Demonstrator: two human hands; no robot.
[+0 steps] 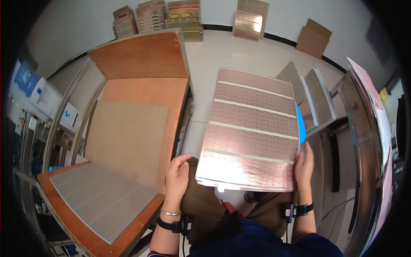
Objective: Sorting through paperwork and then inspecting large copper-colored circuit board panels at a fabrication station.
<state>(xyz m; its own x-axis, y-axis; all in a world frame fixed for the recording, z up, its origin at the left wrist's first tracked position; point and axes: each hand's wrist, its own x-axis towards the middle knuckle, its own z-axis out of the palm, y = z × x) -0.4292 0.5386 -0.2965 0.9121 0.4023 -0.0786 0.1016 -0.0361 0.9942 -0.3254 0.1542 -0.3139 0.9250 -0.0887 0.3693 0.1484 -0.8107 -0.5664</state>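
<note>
A stack of copper-coloured circuit panels point(252, 118) with pale cross stripes lies before me, its near edge above my thighs. My right hand point(304, 165) rests along the stack's right edge near the close corner, fingers stretched forward; nothing shows as gripped. My left hand point(177, 175) is left of the stack, apart from it, with loosely bent fingers pointing right and nothing in them. A blue rounded surface point(301, 124) pokes out beneath the stack's right side; what it belongs to is hidden.
On my left, an orange-brown wooden stand point(143, 51) with an upright back bears a brown board point(128, 132) and a grey translucent sheet point(102, 201). Panel stacks point(184, 21) lean on the far wall. A drawer desk point(359, 115) with papers point(370, 90) stands right.
</note>
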